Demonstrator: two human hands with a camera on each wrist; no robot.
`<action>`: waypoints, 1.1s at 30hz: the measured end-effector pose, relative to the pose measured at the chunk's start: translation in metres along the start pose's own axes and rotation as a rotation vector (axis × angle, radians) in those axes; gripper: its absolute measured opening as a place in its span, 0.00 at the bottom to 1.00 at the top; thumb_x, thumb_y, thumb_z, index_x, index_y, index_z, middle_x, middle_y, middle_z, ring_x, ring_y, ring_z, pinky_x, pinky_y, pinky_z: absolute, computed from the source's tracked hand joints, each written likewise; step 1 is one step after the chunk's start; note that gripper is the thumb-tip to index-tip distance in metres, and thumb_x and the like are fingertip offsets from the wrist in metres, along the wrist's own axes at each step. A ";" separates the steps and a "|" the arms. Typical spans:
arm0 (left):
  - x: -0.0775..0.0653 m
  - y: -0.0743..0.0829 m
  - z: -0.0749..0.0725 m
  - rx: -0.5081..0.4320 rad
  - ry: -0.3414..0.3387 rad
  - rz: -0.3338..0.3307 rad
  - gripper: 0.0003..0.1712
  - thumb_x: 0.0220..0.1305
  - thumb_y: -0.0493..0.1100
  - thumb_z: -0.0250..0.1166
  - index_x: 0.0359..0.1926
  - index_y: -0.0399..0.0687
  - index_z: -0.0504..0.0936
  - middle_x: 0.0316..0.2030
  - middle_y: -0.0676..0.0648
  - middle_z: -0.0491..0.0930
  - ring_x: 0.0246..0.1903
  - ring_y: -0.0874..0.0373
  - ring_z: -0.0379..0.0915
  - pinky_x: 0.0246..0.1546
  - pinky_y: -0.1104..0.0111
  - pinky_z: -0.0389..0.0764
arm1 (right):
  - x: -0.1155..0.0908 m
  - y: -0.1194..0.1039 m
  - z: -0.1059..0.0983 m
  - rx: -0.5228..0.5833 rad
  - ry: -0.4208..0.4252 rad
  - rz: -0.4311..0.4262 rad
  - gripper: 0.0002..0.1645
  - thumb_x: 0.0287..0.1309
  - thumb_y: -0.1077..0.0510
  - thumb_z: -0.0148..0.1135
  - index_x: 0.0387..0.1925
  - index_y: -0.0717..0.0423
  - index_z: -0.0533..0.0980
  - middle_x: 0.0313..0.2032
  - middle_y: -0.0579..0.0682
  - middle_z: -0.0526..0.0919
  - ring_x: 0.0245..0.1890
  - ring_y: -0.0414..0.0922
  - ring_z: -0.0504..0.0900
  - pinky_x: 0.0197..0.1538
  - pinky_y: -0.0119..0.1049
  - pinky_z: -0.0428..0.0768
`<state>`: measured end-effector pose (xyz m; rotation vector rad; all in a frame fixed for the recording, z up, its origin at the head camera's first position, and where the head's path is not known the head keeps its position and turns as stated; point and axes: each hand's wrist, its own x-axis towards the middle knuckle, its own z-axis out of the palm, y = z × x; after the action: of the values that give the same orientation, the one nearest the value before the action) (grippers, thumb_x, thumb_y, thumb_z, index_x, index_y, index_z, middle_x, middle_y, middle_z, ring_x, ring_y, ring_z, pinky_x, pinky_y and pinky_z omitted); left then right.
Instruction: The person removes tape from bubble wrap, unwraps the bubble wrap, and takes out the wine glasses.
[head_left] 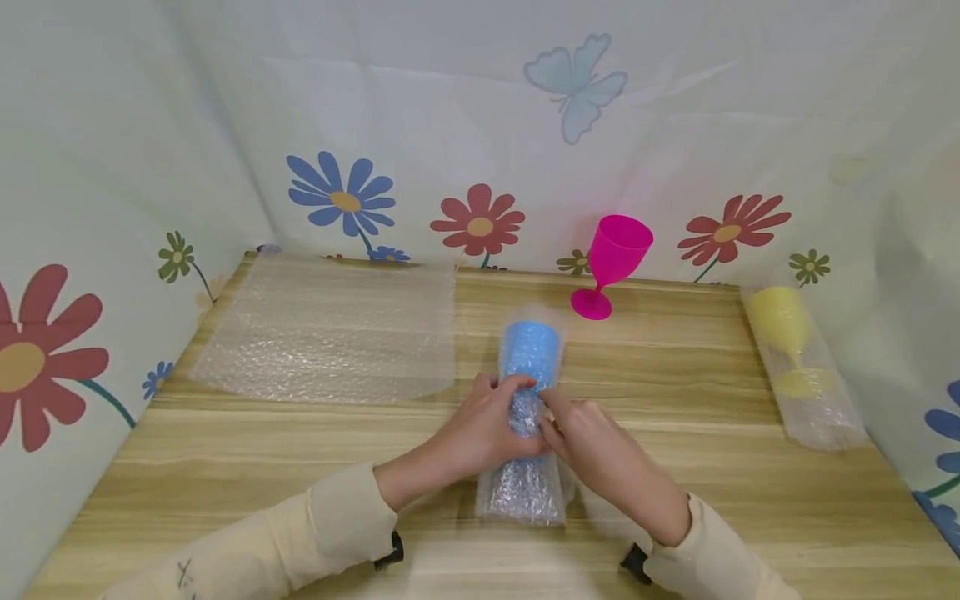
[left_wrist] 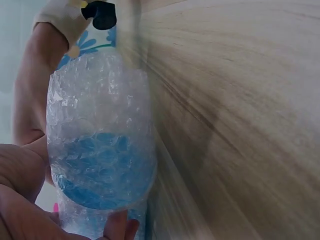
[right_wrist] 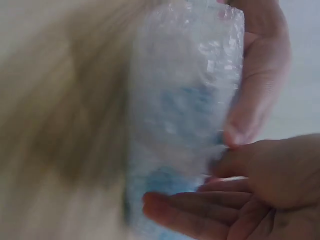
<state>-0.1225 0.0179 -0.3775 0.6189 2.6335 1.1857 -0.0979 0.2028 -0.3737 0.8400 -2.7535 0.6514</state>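
A blue goblet (head_left: 532,343) lies in the middle of the table, rolled in bubble wrap (head_left: 522,497), its bowl pointing away from me. My left hand (head_left: 483,423) grips the roll from the left, thumb and fingers spread around the stem part. From the right, my right hand (head_left: 600,443) holds the wrap with bent fingers, its fingertips close to the left hand's. The left wrist view shows the blue round foot (left_wrist: 105,172) through the bubbles, with loose wrap beyond it. In the right wrist view the wrapped roll (right_wrist: 185,110) is blurred.
A flat bubble wrap sheet (head_left: 337,333) covers the table's back left. The pink goblet (head_left: 618,250) stands upright at the back edge. On the far right lies a yellow goblet (head_left: 783,321) wrapped in bubble wrap. Flower-printed cloth (head_left: 420,108) encloses the wooden table (head_left: 247,467).
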 end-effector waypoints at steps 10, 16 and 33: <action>-0.001 -0.002 0.003 -0.012 0.001 -0.009 0.47 0.54 0.52 0.80 0.72 0.45 0.70 0.60 0.31 0.66 0.49 0.43 0.75 0.50 0.52 0.82 | 0.001 -0.002 0.006 0.215 -0.099 0.195 0.25 0.67 0.70 0.50 0.63 0.78 0.69 0.40 0.60 0.86 0.24 0.37 0.75 0.33 0.34 0.79; -0.002 -0.005 0.001 -0.054 -0.017 -0.059 0.47 0.55 0.52 0.80 0.72 0.46 0.69 0.62 0.34 0.66 0.51 0.45 0.74 0.51 0.53 0.81 | 0.004 0.005 0.003 0.368 -0.130 0.281 0.21 0.74 0.70 0.42 0.62 0.73 0.72 0.54 0.70 0.82 0.29 0.42 0.82 0.33 0.35 0.82; -0.005 -0.005 -0.007 -0.068 0.004 -0.187 0.42 0.61 0.54 0.73 0.69 0.43 0.66 0.64 0.34 0.64 0.46 0.47 0.74 0.48 0.52 0.80 | -0.008 0.009 -0.006 1.008 -0.194 0.524 0.28 0.73 0.67 0.42 0.71 0.72 0.60 0.73 0.73 0.61 0.53 0.58 0.82 0.54 0.46 0.84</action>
<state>-0.1222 0.0080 -0.3763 0.3493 2.5750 1.2148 -0.0962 0.2165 -0.3739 0.2622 -2.7135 2.2496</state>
